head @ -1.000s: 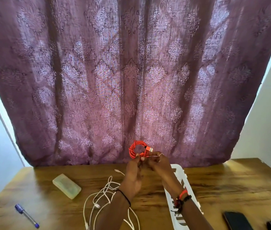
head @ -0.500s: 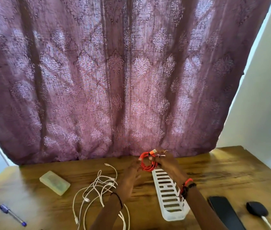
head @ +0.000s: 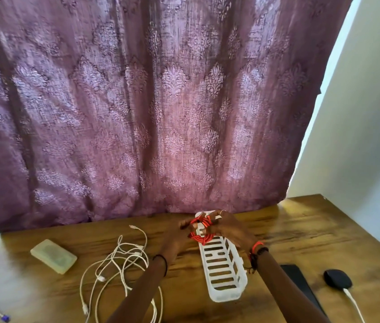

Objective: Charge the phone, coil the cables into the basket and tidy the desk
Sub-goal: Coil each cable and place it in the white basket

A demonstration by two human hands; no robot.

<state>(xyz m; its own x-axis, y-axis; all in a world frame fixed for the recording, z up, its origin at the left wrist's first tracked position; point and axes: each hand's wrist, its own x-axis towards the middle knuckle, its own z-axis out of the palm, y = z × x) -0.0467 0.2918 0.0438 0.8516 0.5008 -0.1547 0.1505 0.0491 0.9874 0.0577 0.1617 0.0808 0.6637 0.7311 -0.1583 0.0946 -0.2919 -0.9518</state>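
Both hands grasp a coiled red cable [head: 204,232] over the far end of the white slotted basket [head: 229,293], the left hand [head: 177,240] pinching the loops' left edge and the right hand [head: 229,229] wrapped round their right side. Light and limp yet springy, the coil would likely fan open if released loosely, so the bundled turns, not the plug ends, look like the place to hold. Left of the basket a white cable [head: 119,258] sprawls tangled on the surface [head: 301,229]. Soft and snag-prone, it is probably best gathered from one connector. Right of the basket lie a dark phone [head: 297,277] and a black charger [head: 337,278].
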